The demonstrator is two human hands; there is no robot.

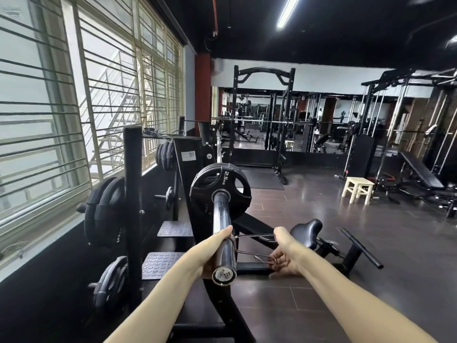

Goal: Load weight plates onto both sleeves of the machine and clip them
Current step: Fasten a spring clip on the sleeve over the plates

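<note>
A chrome sleeve [221, 219] of the machine points toward me, with black 2.5 kg plates [220, 191] pushed to its far end. A metal spring clip [249, 246] sits around the sleeve near its open end, its two wire handles sticking out to the right. My left hand [212, 248] wraps the sleeve from the left, just behind the clip. My right hand [284, 256] squeezes the clip's two handles, thumb on the upper one and fingers around the lower one.
A black post [133, 194] on the left carries stored plates [106, 209] beside the barred window. The machine's black seat [306, 231] and a foot bar [361, 248] lie to the right. Farther off stand a wooden stool [357, 189], a bench and racks.
</note>
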